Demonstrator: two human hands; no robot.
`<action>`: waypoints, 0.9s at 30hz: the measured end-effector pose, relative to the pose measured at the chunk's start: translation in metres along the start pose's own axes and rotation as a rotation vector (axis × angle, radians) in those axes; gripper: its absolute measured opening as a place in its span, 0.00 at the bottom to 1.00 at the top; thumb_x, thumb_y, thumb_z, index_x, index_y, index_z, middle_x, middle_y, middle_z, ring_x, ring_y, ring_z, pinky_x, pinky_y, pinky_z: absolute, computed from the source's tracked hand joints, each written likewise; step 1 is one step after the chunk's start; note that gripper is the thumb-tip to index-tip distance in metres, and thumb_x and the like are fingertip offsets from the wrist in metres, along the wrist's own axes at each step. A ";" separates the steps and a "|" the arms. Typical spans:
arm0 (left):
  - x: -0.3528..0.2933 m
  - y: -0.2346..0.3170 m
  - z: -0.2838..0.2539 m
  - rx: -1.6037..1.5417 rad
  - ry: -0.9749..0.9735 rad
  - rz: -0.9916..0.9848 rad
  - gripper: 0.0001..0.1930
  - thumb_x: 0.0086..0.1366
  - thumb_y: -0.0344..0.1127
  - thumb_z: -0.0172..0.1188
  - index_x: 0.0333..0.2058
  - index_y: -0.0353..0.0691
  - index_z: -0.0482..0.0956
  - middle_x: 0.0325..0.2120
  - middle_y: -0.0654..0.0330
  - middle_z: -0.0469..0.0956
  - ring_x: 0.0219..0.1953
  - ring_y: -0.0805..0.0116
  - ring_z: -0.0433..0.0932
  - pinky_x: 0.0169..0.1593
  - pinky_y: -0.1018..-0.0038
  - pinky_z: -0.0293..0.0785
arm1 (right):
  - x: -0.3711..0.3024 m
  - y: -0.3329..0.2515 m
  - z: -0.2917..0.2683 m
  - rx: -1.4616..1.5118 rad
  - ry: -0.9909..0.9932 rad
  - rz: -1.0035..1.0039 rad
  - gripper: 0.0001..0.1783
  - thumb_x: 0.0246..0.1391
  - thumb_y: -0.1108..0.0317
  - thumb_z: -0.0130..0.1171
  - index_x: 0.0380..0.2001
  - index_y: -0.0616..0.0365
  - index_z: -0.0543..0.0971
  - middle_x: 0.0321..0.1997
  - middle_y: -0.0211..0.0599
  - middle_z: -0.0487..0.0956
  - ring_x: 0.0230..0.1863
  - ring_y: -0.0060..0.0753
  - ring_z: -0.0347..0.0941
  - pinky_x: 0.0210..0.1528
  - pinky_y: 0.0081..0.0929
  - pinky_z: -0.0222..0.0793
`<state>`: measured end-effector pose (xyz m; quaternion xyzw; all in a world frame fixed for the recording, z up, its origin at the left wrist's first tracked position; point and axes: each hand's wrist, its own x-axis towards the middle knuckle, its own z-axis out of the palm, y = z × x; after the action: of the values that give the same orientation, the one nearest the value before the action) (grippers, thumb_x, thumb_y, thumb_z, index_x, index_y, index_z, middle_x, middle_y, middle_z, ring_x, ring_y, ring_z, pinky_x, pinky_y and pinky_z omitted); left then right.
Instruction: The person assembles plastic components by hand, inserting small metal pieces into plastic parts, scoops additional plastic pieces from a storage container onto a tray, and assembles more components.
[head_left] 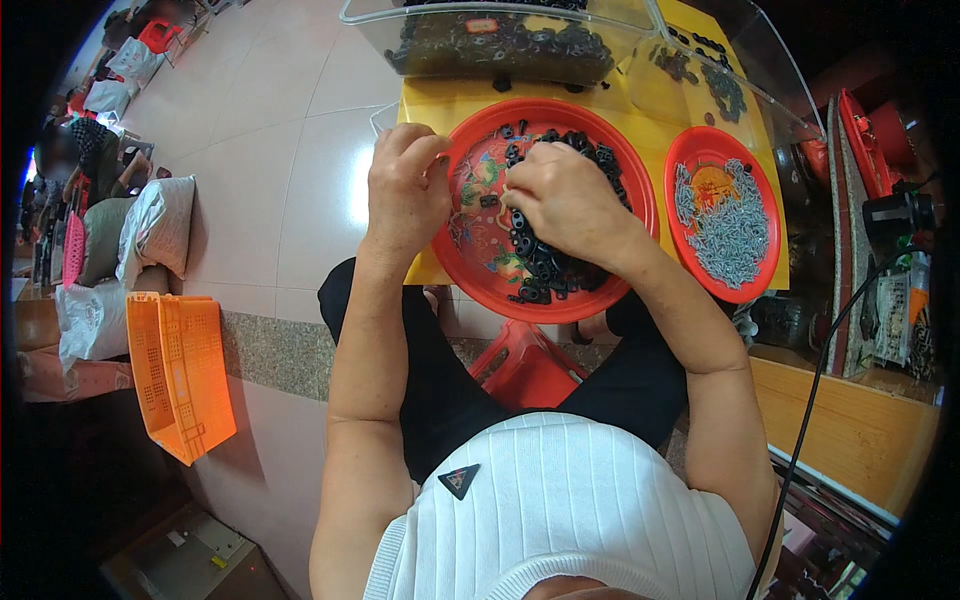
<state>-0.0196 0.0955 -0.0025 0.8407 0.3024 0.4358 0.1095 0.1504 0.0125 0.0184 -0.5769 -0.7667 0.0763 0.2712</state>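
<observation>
A round red tray (452, 262) with a printed bottom lies before me, holding many small black plastic parts (545, 272), heaped mostly on its right side. My left hand (408, 185) is over the tray's left rim, its fingers curled together; whatever they grip is hidden. Over the middle of the tray, my right hand (565, 195) is closed, fingertips pressed together near the black parts, and what is in them cannot be made out. To the right, a smaller red tray (722, 292) holds a pile of silvery screws (728, 240).
A clear plastic bin (520, 60) of black parts stands at the far side of the yellow tabletop (425, 100). More black parts lie behind the screws. An orange crate (180, 375) and white sacks (155, 230) are on the left. A black cable (815, 400) hangs at right.
</observation>
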 end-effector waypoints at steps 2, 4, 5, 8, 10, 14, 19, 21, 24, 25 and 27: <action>-0.003 0.001 0.004 -0.081 -0.017 -0.047 0.09 0.44 0.18 0.55 0.27 0.34 0.76 0.27 0.55 0.73 0.31 0.60 0.73 0.34 0.72 0.70 | 0.005 -0.007 0.008 -0.083 -0.108 0.010 0.08 0.41 0.69 0.55 0.25 0.61 0.77 0.30 0.48 0.73 0.37 0.48 0.69 0.40 0.38 0.67; -0.004 0.004 0.006 -0.162 -0.032 -0.058 0.09 0.44 0.17 0.55 0.27 0.34 0.76 0.27 0.55 0.73 0.31 0.61 0.73 0.35 0.73 0.70 | 0.010 -0.008 0.019 -0.125 -0.108 -0.008 0.08 0.39 0.70 0.54 0.25 0.63 0.76 0.31 0.48 0.73 0.38 0.49 0.68 0.41 0.37 0.68; -0.004 0.004 0.006 -0.163 -0.032 -0.057 0.09 0.44 0.17 0.55 0.27 0.34 0.76 0.27 0.55 0.73 0.31 0.61 0.73 0.35 0.73 0.70 | 0.011 -0.008 0.022 -0.153 -0.167 0.006 0.08 0.38 0.72 0.54 0.26 0.63 0.75 0.30 0.48 0.72 0.37 0.48 0.68 0.41 0.37 0.66; -0.004 0.002 0.004 -0.155 -0.027 -0.080 0.09 0.43 0.17 0.55 0.26 0.34 0.76 0.27 0.55 0.73 0.32 0.62 0.74 0.35 0.73 0.70 | 0.015 -0.012 0.026 -0.171 -0.248 0.018 0.09 0.37 0.75 0.54 0.27 0.64 0.74 0.29 0.47 0.70 0.37 0.47 0.67 0.41 0.37 0.65; -0.003 0.003 0.002 -0.135 -0.048 -0.069 0.09 0.42 0.18 0.56 0.26 0.34 0.76 0.26 0.55 0.73 0.31 0.61 0.73 0.35 0.72 0.70 | 0.015 -0.011 0.027 -0.167 -0.270 0.023 0.09 0.36 0.76 0.53 0.27 0.65 0.73 0.29 0.48 0.70 0.37 0.47 0.67 0.41 0.36 0.65; -0.004 0.002 -0.001 -0.096 -0.113 -0.013 0.08 0.40 0.20 0.58 0.24 0.37 0.76 0.25 0.58 0.73 0.31 0.61 0.72 0.35 0.70 0.68 | 0.009 -0.004 0.018 -0.064 -0.176 -0.009 0.08 0.35 0.77 0.54 0.25 0.64 0.72 0.28 0.46 0.70 0.35 0.44 0.68 0.38 0.35 0.64; -0.007 0.017 0.003 0.175 -0.371 0.081 0.04 0.38 0.29 0.60 0.18 0.41 0.77 0.24 0.61 0.70 0.32 0.62 0.68 0.37 0.68 0.60 | -0.007 -0.002 -0.024 0.135 0.035 0.055 0.06 0.38 0.76 0.56 0.23 0.63 0.71 0.25 0.41 0.69 0.28 0.37 0.67 0.31 0.29 0.62; -0.007 0.018 0.008 0.254 -0.409 0.076 0.04 0.38 0.29 0.59 0.18 0.41 0.77 0.24 0.60 0.70 0.32 0.62 0.68 0.38 0.68 0.60 | -0.013 -0.002 -0.033 0.315 0.067 0.223 0.04 0.40 0.74 0.55 0.23 0.62 0.72 0.23 0.45 0.72 0.27 0.40 0.70 0.30 0.31 0.64; -0.005 0.021 0.015 0.303 -0.427 0.081 0.04 0.41 0.29 0.57 0.19 0.39 0.76 0.24 0.59 0.70 0.33 0.62 0.68 0.38 0.68 0.59 | -0.020 0.000 -0.033 0.505 0.095 0.318 0.06 0.43 0.77 0.57 0.21 0.60 0.69 0.18 0.23 0.63 0.20 0.12 0.57 0.21 0.14 0.54; -0.004 0.024 0.015 0.319 -0.451 0.084 0.04 0.41 0.29 0.56 0.20 0.38 0.76 0.25 0.58 0.70 0.33 0.62 0.68 0.38 0.68 0.59 | -0.021 0.000 -0.034 0.553 0.087 0.334 0.06 0.44 0.76 0.57 0.21 0.60 0.69 0.17 0.18 0.62 0.20 0.09 0.56 0.21 0.12 0.53; -0.003 0.026 0.015 0.339 -0.474 0.091 0.05 0.42 0.29 0.55 0.21 0.37 0.75 0.25 0.57 0.69 0.34 0.61 0.68 0.39 0.67 0.58 | -0.022 0.004 -0.032 0.560 0.083 0.362 0.06 0.44 0.76 0.56 0.21 0.60 0.69 0.18 0.18 0.62 0.20 0.09 0.56 0.21 0.12 0.53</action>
<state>0.0016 0.0744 -0.0021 0.9380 0.2989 0.1748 0.0157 0.1741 -0.0125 0.0369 -0.6093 -0.5894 0.3072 0.4324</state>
